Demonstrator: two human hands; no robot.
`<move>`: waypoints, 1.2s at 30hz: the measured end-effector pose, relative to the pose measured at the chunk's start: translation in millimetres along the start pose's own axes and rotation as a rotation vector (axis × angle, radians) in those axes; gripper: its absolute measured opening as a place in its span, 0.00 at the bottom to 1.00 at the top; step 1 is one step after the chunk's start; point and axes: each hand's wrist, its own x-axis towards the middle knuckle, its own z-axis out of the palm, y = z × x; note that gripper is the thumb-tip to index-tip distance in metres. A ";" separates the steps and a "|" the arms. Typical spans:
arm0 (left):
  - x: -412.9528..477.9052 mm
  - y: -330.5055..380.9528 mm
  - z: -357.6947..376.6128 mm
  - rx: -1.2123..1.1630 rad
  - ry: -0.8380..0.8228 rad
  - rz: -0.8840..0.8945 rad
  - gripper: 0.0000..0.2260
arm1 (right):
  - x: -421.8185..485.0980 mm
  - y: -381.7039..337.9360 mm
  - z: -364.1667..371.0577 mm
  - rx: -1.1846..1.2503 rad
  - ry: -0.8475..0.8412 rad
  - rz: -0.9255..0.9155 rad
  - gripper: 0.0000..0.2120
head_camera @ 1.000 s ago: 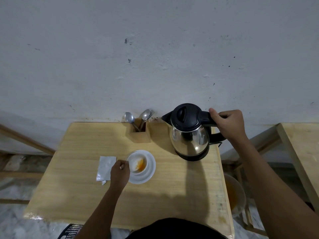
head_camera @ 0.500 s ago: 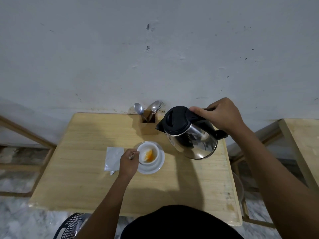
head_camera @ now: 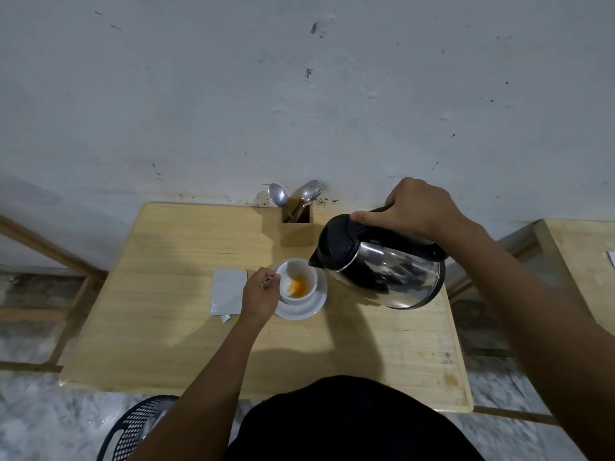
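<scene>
The right hand (head_camera: 416,207) is clenching round the black handle of the stainless electric kettle (head_camera: 389,274). It is holding the kettle tipped leftward in the air, with the spout hanging just over the right rim of the white cup (head_camera: 293,272). The left hand (head_camera: 259,296) is pinching the cup at its left side, apparently by the handle, though a small grey glint there is making that hard to confirm.

Pouring well here is, as I judge it, calling for a slow, small further tilt, with the spout staying low and centred over the cup's mouth. The left hand should be bracing the cup so it is not sliding on its saucer (head_camera: 309,311), with its fingers staying clear of the hot stream.

The cup is sitting on the saucer near the middle of the wooden surface (head_camera: 166,327) and is holding a heap of orange powder (head_camera: 298,287). No water or stream is showing yet. The kettle's lid is shut, hiding what is inside. At the far edge, a wooden cutlery holder (head_camera: 297,232) is holding spoons (head_camera: 278,195) and a fork upright. A torn-open sachet (head_camera: 228,294) is lying flat just left of the left hand.
</scene>
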 end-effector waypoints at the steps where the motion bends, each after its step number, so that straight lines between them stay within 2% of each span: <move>1: 0.6 -0.3 -0.1 0.005 -0.004 -0.006 0.07 | -0.3 -2.9 -0.2 -0.016 -0.004 0.000 0.35; 17: 4.3 -0.5 -4.3 0.047 -0.043 0.013 0.07 | 5.8 -28.2 -2.8 -0.184 -0.028 -0.006 0.34; 36: 5.9 -1.9 -4.4 0.031 -0.054 0.017 0.08 | -5.6 -23.9 -15.7 -0.230 -0.025 0.022 0.34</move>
